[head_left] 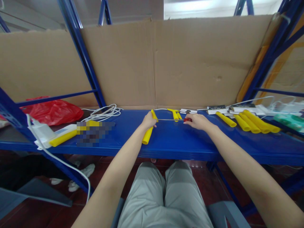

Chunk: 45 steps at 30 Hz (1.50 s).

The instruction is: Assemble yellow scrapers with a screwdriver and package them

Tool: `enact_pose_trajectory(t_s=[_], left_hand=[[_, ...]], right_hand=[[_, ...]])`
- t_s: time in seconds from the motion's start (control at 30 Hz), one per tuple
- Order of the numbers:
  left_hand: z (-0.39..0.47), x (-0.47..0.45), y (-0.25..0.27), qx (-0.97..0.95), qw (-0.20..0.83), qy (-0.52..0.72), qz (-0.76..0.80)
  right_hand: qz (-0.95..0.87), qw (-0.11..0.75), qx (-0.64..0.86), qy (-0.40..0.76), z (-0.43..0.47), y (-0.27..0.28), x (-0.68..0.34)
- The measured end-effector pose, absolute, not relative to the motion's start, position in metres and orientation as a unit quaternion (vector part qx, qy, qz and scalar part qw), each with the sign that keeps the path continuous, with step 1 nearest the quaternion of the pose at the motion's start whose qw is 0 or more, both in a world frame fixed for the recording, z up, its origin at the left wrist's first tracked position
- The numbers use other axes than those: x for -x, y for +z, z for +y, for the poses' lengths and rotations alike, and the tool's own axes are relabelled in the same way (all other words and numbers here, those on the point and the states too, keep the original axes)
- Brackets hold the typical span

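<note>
My left hand (149, 121) is closed around a yellow tube-shaped piece (147, 136), which lies slanted over the blue shelf top. In my right hand (194, 121) is a screwdriver (169, 119), gripped by its red handle. Its long thin shaft points left and reaches the yellow piece at my left hand; whether the tip is in it or only touching, I cannot tell. Behind the shaft lies a yellow T-shaped piece (175, 114), with a white and black item (188, 111) beside it.
Several yellow tubes (258, 122) and white power strips (216, 109) lie at the right. Coiled white cable (104, 113), a red plastic bag (52, 110) and another yellow tube (64, 138) are at the left. Cardboard (185, 63) walls off the back; blue posts (82, 57) rise from the shelf.
</note>
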<state>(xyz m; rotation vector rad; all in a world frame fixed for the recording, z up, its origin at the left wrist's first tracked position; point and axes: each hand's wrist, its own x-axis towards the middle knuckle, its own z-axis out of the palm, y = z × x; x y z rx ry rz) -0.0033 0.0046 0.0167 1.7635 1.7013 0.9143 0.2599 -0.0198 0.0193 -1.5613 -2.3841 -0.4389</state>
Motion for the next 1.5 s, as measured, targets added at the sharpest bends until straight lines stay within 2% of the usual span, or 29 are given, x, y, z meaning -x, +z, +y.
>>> enact_pose_trajectory(t_s=[0.23, 0.53, 0.97, 1.23, 1.5], left_hand=[[0.0033, 0.0031, 0.0173, -0.651, 0.255, 0.338, 0.631], [0.0053, 0.0031, 0.0156, -0.655, 0.26, 0.336, 0.625], [0.002, 0.0023, 0.0173, -0.65, 0.264, 0.342, 0.625], [0.003, 0.0018, 0.017, -0.655, 0.261, 0.338, 0.623], [0.0033, 0.0019, 0.0164, -0.653, 0.267, 0.342, 0.621]], right_hand=[[-0.816, 0.109, 0.556, -0.12, -0.0209, 0.0195, -0.2574], [-0.815, 0.137, 0.553, -0.102, -0.0196, 0.0188, -0.2585], [-0.821, 0.095, 0.556, -0.086, -0.0225, 0.0204, -0.2557], [-0.829, 0.142, 0.539, -0.042, -0.0187, 0.0162, -0.2588], [-0.836, 0.155, 0.521, -0.071, -0.0135, 0.0149, -0.2634]])
